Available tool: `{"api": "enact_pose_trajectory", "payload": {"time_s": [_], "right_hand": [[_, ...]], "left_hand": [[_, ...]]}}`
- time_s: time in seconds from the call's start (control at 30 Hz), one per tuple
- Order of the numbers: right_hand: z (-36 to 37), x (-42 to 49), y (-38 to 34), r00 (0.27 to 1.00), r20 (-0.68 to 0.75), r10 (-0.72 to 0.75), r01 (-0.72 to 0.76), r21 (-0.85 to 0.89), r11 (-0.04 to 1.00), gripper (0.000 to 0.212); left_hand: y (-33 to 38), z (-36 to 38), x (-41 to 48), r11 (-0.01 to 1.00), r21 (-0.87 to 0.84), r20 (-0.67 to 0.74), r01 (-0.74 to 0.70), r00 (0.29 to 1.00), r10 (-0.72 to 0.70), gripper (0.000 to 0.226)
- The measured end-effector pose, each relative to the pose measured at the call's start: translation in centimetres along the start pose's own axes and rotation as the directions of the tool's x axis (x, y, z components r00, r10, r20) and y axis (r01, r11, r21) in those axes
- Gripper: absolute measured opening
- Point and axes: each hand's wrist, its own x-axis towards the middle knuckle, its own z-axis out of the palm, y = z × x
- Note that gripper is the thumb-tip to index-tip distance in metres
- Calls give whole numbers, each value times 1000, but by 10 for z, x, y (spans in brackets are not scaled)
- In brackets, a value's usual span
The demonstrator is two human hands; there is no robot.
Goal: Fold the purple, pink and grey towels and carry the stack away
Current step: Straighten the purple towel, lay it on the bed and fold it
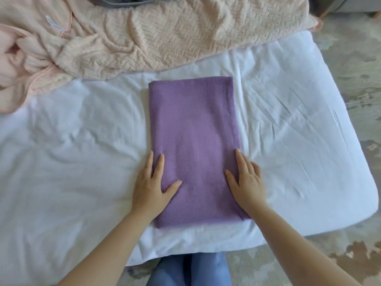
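The purple towel lies folded into a long rectangle on the white bed, its short end toward me. My left hand rests flat on its near left edge, fingers spread. On the near right edge my right hand lies flat in the same way. Neither hand grips the cloth. The pink towel lies crumpled and unfolded across the far side of the bed. A small dark patch of the grey towel shows at the top edge, mostly hidden behind the pink one.
The bed's right edge and near corner drop to a mottled beige carpet. My knees in blue jeans are at the bottom centre against the bed. A furniture base stands at the top right.
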Motion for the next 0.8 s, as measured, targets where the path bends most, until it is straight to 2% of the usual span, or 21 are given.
{"api": "enact_pose_trajectory", "payload": {"time_s": [0.1,0.23,0.33,0.43,0.5,0.57,0.63,0.7,0.8], "right_hand": [[-2,-15,-4,993,115,26,-40,113,993,73],[-16,-26,-2,980,192,49,-100,266,959,71],[-29,-31,7,968,235,88,-165,335,928,68],[-38,-34,15,959,270,83,-174,331,928,72],[-40,-26,15,960,256,110,-201,362,910,77],[-41,-4,8,961,235,149,-242,442,864,80],[-41,27,0,957,228,177,-277,552,787,81],[-40,60,-8,956,221,192,-290,617,732,81],[-40,100,-20,944,260,201,-328,703,631,70]], "left_hand": [[4,-2,-10,956,-281,74,82,995,-64,95],[9,-11,-30,886,-448,146,119,988,-58,86],[15,-15,-45,844,-517,134,141,987,-83,86],[14,-17,-54,847,-511,186,144,981,-54,96],[12,-19,-42,822,-521,202,230,969,-144,99],[12,-19,-13,735,-595,165,325,945,-283,100],[13,-21,27,588,-729,139,350,917,-373,82],[17,-23,66,461,-821,136,337,899,-416,56],[25,-28,106,366,-873,145,322,888,-437,44]]}}
